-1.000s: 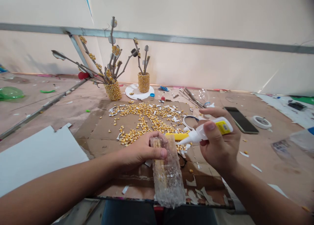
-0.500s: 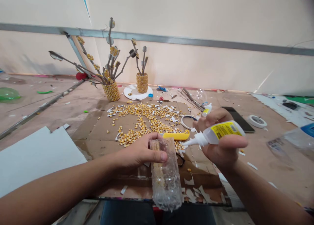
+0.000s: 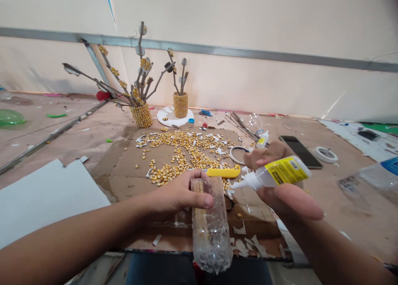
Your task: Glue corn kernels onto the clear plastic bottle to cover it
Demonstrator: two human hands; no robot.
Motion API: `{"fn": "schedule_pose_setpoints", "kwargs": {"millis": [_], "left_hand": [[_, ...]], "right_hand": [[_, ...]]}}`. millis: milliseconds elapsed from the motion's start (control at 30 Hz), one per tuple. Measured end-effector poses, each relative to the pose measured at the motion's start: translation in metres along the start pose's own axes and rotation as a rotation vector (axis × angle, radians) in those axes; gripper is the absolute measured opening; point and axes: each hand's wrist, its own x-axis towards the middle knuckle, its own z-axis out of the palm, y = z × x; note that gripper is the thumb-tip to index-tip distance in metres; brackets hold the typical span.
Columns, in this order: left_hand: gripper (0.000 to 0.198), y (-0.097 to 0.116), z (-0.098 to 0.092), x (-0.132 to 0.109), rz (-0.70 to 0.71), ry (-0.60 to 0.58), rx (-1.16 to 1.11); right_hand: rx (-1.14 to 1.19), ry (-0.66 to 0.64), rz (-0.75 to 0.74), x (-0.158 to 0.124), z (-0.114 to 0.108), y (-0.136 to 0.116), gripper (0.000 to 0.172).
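My left hand [image 3: 178,194] grips a clear plastic bottle [image 3: 212,231] near its top, fingers wrapped round it. The bottle lies tilted toward me over the front edge of the cardboard sheet [image 3: 124,165] and has a strip of corn kernels stuck along its side. My right hand [image 3: 280,189] holds a white glue bottle [image 3: 273,174] with a yellow label, its nozzle pointing left toward the plastic bottle's top, a short gap away. A pile of loose corn kernels [image 3: 183,152] is spread on the cardboard just behind my hands.
A yellow utility knife [image 3: 222,171] lies by the kernels. Two kernel-covered vases with twigs [image 3: 143,113] [image 3: 181,105] stand at the back. A phone [image 3: 300,150], a tape roll [image 3: 325,154], a second small glue bottle [image 3: 263,139] and a white board [image 3: 46,194] lie around.
My right hand has drawn the glue bottle back to the right, away from the plastic bottle, and turned it so the label faces up. My left hand keeps its grip.
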Motion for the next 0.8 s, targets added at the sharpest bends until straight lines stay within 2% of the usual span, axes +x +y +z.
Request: {"fn": "schedule_pose_setpoints", "kwargs": {"millis": [267, 400, 800], "left_hand": [[0.079, 0.000, 0.001, 0.000, -0.027, -0.014, -0.004], [0.078, -0.001, 0.002, 0.001, -0.031, -0.031, 0.002], [0.072, -0.003, 0.004, 0.002, -0.015, -0.053, -0.010]], "right_hand": [[-0.012, -0.011, -0.035, -0.007, 0.004, -0.002, 0.051], [-0.050, 0.051, -0.033, -0.010, 0.011, -0.008, 0.052], [-0.270, 0.180, -0.103, -0.015, 0.023, -0.021, 0.035]]}}
